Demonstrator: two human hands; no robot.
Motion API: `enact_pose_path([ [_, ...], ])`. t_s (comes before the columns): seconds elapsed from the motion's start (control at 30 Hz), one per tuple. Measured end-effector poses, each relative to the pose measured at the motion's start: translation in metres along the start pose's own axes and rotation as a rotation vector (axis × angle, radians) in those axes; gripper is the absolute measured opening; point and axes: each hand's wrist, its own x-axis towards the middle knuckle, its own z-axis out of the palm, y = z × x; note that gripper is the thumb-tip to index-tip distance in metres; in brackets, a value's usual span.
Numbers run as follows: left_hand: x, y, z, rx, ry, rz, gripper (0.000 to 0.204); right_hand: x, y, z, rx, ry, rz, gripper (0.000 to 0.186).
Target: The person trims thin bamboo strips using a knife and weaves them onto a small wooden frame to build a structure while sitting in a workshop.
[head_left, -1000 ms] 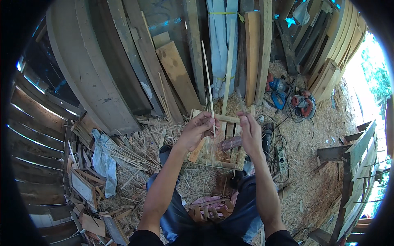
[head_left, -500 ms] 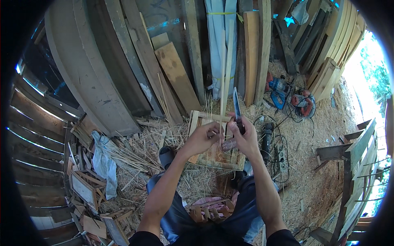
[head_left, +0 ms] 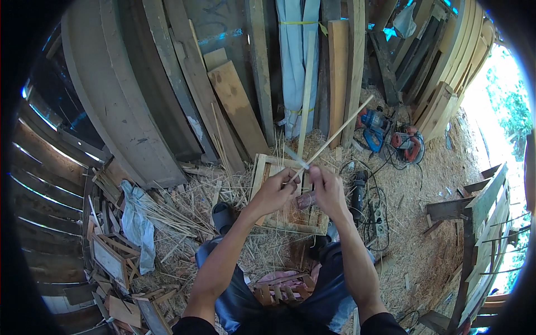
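— Item in hand?

— A thin, pale bamboo strip [head_left: 335, 135], long and straight, is held near the centre of the frame. It is slanted from the hands up toward the upper right, its free end reaching in front of the leaning planks. A short bluish blade [head_left: 296, 157] is seen against the strip's lower end; whether it is cutting into the strip cannot be told.

— Hands?

— The left hand [head_left: 275, 192] is closed around the lower end of the strip, fingers curled, thumb on top. The right hand [head_left: 326, 188] is closed into a fist just beside it, apparently on the blade's handle; the handle itself is hidden. Both forearms are raised from the lower edge and converge at the centre.

— Beneath the hands?

— A rough square wooden frame [head_left: 259, 173] is lying on straw-covered ground [head_left: 424, 234]. A small slatted wooden piece [head_left: 276, 290] is resting on the lap, at lower centre.

— Surroundings?

— Weathered planks [head_left: 237, 106] are leaned at upper centre. Power tools [head_left: 391, 134], orange and blue, are lying at the upper right. A bundle of thin splints [head_left: 167, 215] is scattered at the left.
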Motion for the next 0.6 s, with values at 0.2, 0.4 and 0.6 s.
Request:
enact_pose_path([
  [0.2,0.004,-0.019,-0.004,-0.091,0.046,0.001,0.02,-0.009,-0.008,0.01,-0.159,-0.047,-0.21,0.019],
  [0.4,0.005,-0.01,-0.002,-0.028,0.051,-0.075,0.025,-0.007,-0.007,0.004,-0.277,0.043,-0.23,0.02],
  [0.6,0.005,0.004,0.005,-0.117,0.056,-0.024,0.024,-0.004,-0.006,-0.002,-0.315,0.093,-0.251,0.02],
])
